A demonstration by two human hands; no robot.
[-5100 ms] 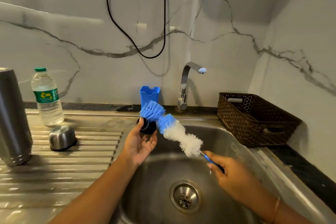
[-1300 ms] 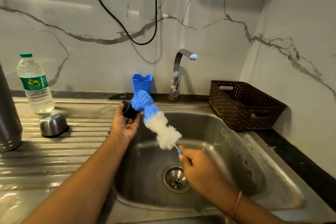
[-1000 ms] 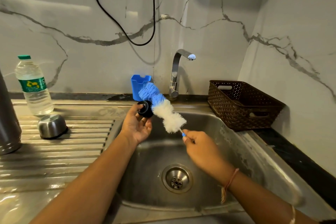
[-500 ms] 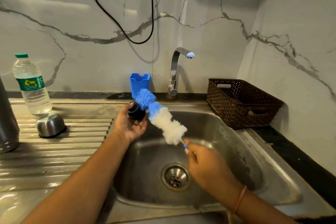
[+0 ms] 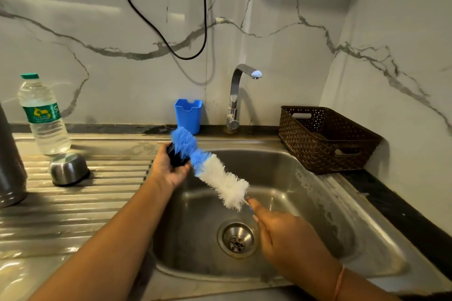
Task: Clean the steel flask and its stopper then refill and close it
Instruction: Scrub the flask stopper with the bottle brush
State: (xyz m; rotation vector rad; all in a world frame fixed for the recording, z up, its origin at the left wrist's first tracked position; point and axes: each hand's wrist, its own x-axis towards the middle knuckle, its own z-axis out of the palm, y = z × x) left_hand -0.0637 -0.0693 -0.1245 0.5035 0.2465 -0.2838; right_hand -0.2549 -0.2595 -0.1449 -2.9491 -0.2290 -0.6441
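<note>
My left hand [image 5: 167,170] holds the black flask stopper [image 5: 176,158] over the sink's left rim. A bottle brush [image 5: 212,173] with blue and white bristles lies slanted against the stopper, its blue tip covering most of it. My right hand [image 5: 281,234] grips the brush's blue handle low over the basin; the handle is almost hidden by the fingers. The tall steel flask [image 5: 11,166] stands at the far left edge of the drainboard, cut off by the frame. Its steel cup lid [image 5: 69,169] sits upside down on the drainboard.
A water bottle [image 5: 44,117] with a green cap stands behind the lid. A blue holder [image 5: 188,115] and the tap [image 5: 236,100] stand at the back of the steel sink [image 5: 318,203]. A brown woven basket [image 5: 325,139] sits at the right.
The brush has slid back and forth across the stopper; its tip now sits slightly lower and farther left. My right hand has dropped lower over the drain.
</note>
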